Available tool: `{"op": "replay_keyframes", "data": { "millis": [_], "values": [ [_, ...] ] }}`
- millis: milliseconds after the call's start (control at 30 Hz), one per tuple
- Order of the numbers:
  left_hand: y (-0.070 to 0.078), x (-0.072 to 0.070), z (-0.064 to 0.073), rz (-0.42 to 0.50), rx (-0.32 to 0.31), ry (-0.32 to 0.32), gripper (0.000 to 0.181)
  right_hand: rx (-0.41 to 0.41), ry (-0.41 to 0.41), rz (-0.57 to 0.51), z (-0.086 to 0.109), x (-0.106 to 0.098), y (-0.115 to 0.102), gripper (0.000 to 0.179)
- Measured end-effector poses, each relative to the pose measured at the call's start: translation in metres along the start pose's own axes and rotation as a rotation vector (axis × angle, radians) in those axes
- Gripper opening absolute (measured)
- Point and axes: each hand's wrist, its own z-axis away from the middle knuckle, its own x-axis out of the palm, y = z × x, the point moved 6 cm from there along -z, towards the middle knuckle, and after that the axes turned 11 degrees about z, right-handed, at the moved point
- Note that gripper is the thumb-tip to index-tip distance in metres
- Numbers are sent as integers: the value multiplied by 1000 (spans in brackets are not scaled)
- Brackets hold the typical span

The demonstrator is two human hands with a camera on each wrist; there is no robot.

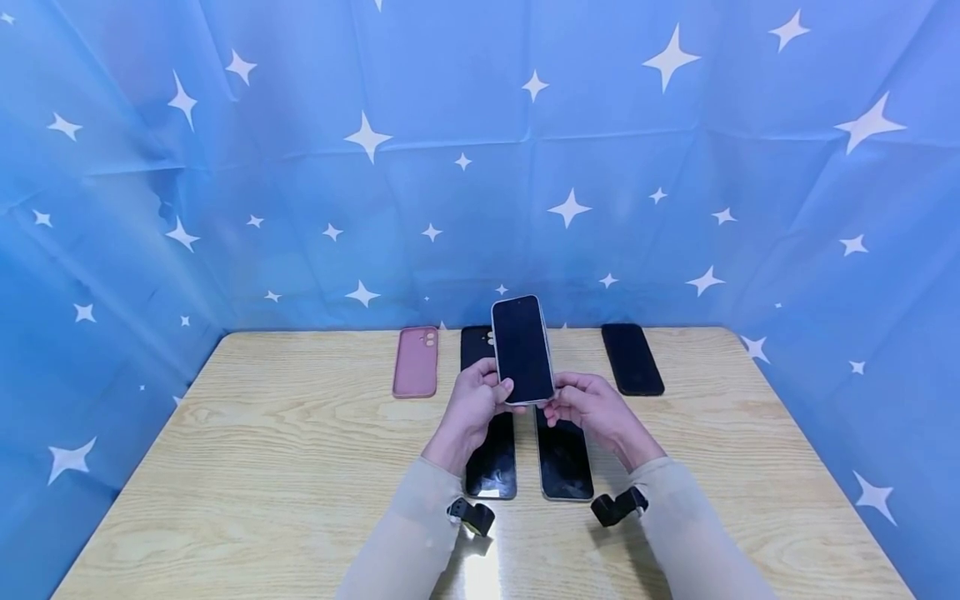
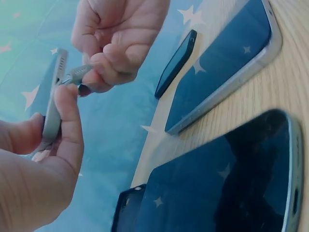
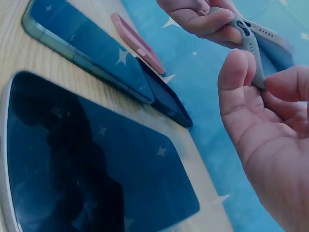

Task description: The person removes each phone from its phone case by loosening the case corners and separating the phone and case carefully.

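Note:
Raised over the table, a phone [image 1: 522, 346] with a dark screen and pale frame is tilted up in my left hand [image 1: 471, 402]. The left thumb lies along its lower left side, fingers behind it. At the lower right corner, my right hand [image 1: 592, 408] pinches the edge of a grey phone case [image 3: 253, 53] between thumb and fingers. This bottom edge, with its port cutouts, stands away from the phone in both wrist views. The rest of the case is mostly hidden behind the phone and the left fingers.
Below my hands, two phones [image 1: 492, 471] [image 1: 566, 467] lie screen up side by side. Behind them are a pink phone case [image 1: 415, 362] and a partly covered black phone case [image 1: 471, 346]. A dark phone [image 1: 632, 360] lies back right. A starry blue curtain [image 1: 450, 192] hangs behind the table.

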Motion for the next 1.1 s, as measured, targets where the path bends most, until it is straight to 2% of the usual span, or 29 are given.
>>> {"op": "replay_keyframes", "data": {
  "millis": [200,333,500,633,833,1100],
  "values": [
    [-1,-3,-1,-69,19,38,23,-1,21,212,3,-1,-6,33],
    [2,-4,0,-117,21,48,24,-5,60,317,5,-2,-13,27],
    [4,-5,1,-154,14,47,25,-3,145,369,9,-6,-17,15],
    [5,-5,2,-179,20,37,24,-14,175,377,11,-6,-20,10],
    [9,-4,3,-229,33,14,23,-57,163,422,14,-3,-23,6],
    [10,-3,5,-284,37,8,23,-34,147,525,16,0,-27,4]
  ]
}}
